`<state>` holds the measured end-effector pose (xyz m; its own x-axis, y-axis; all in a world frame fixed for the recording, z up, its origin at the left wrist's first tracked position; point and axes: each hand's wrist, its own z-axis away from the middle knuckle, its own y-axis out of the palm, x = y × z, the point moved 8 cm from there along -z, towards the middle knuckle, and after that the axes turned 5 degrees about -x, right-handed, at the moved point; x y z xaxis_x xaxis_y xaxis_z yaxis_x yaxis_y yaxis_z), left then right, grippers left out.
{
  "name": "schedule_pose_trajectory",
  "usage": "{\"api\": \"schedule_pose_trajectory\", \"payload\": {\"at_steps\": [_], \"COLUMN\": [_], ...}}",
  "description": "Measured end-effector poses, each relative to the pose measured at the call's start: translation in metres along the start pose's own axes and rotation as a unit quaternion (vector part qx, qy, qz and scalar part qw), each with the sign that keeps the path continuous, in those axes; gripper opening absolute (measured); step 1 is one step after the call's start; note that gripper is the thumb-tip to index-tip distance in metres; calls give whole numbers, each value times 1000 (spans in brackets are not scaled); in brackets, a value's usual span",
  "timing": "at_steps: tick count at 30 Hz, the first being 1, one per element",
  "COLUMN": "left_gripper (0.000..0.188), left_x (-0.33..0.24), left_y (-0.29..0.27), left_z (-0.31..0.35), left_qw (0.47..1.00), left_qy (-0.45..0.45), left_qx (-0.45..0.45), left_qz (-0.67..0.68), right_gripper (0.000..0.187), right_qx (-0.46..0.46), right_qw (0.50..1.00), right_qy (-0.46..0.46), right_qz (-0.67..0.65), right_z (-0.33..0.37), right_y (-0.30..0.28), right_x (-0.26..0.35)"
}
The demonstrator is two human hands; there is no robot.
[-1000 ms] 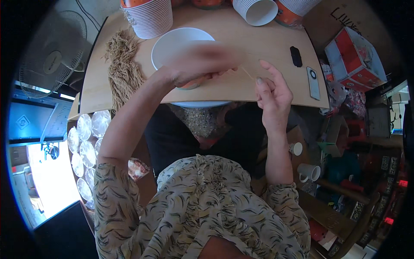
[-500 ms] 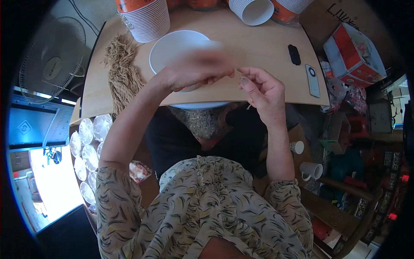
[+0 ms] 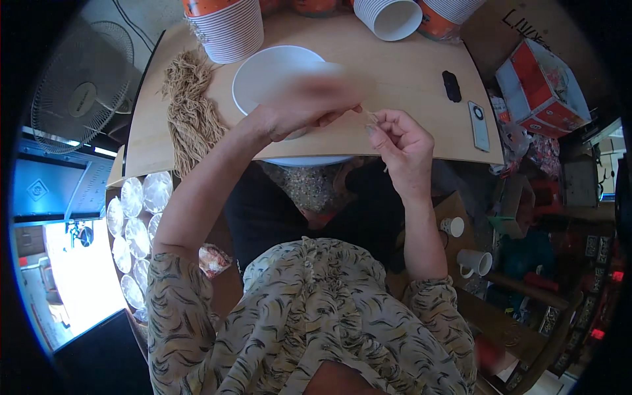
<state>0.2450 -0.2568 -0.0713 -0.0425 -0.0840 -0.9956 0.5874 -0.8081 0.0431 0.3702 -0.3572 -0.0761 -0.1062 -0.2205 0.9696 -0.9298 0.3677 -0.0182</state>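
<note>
Tan string (image 3: 372,118) aslant, right end lower

Black handwriting (image 3: 521,25) is borne by a brown surface (image 3: 488,47); a diamond emblem (image 3: 37,189) is carried by a blue panel (image 3: 64,184).

A pale wooden surface (image 3: 408,79) carries a bundle of tan strands (image 3: 191,112) along its left, reaching the near edge. A stack of cups (image 3: 230,36) stands far left, a white dish (image 3: 263,76) nearer the middle, a tipped stack (image 3: 395,20) far right; a small black object (image 3: 451,86) and a phone (image 3: 479,125) lie right.
</note>
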Motion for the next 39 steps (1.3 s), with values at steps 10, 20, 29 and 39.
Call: {"api": "schedule_pose_trajectory", "payload": {"at_steps": [10,20,29,39], "left_gripper": [22,17,18,19], "left_x": [0,4,4,1], "left_y": [0,4,0,-5], "left_z": [2,-1,0,3], "left_qw": [999,999,999,997], "left_qy": [-3,42,29,16], "left_qx": [-12,5,-23,-75], "left_qz": [-32,-28,-26,-16], "right_gripper": [20,17,22,39], "right_qx": [8,-36,-50,-30], "right_qw": [1000,997,991,995], "right_qy": [20,51,93,-73], "right_qz": [9,-48,-78,53], "right_z": [0,2,4,6], "right_y": [2,4,2,8], "right_x": [-2,-7,-8,12]}}
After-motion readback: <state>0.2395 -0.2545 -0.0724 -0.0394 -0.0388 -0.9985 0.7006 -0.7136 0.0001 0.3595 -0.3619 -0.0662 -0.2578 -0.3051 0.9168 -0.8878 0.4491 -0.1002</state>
